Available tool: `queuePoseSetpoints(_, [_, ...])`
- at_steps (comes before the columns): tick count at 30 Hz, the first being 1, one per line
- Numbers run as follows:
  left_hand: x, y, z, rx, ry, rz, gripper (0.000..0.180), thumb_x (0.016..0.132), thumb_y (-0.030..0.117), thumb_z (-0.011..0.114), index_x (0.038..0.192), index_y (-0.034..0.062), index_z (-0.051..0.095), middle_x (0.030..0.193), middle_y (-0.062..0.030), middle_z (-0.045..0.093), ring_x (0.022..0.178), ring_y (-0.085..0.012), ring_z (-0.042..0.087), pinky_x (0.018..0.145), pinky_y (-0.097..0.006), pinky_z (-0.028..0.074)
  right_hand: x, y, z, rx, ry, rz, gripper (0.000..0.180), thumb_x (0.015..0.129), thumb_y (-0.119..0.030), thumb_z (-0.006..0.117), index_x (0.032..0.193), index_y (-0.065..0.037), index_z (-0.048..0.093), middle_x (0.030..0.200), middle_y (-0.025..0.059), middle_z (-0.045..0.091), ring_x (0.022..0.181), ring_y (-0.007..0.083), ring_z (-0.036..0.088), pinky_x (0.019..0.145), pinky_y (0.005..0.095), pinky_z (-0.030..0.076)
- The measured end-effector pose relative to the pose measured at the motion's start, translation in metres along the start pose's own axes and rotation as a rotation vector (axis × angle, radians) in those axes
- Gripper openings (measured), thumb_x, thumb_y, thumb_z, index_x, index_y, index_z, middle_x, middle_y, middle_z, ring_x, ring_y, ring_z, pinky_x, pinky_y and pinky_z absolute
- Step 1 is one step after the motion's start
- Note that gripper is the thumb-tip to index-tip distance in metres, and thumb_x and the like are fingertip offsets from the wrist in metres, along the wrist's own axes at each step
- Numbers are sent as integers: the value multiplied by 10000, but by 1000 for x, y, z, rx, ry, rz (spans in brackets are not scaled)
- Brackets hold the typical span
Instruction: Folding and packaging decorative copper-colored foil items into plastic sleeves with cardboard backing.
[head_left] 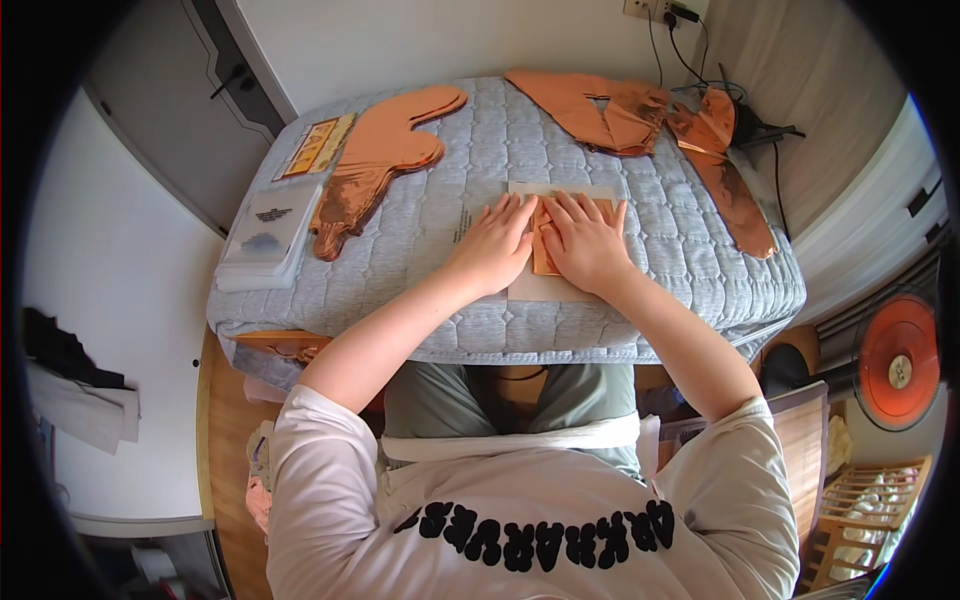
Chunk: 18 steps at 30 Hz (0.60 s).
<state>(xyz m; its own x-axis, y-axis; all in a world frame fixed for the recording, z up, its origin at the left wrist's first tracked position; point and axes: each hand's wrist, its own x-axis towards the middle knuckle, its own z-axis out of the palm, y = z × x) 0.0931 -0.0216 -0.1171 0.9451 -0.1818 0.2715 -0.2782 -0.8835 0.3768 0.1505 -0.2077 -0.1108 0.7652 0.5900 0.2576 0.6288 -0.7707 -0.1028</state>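
Observation:
Both hands press flat on the quilted bed top in front of me. Under my right hand [588, 242] lies a folded piece of shiny rose-gold foil [543, 262], partly hidden by the palm and fingers. It rests on a beige card sheet [545, 289]. My left hand [492, 245] has its fingers stretched out, their tips at the card's left edge next to the foil. Beside that hand a clear plastic bag [461, 226] with small dark print lies on the quilt. Neither hand is closed around anything.
Flat copper-coloured foil balloons [385, 130] lie far left, with more foil balloons [590, 108] far right and a long foil piece [738, 205] at the right. A stack of clear bags [262, 240] and a yellow-red card [315, 147] sit left. Black cables [775, 170] hang at the right.

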Motion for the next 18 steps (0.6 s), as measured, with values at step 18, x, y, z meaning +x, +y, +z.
queuePoseSetpoints(18, [21, 26, 9, -25, -51, -27, 624, 992, 225, 412, 1553, 17, 238, 1577, -256, 317, 1481, -410, 277, 1209, -542, 218, 1, 10, -2, 150, -77, 44, 551, 1010, -358, 354, 1521, -163, 419, 1609, 67, 356, 1497, 310, 291, 1172, 685, 146])
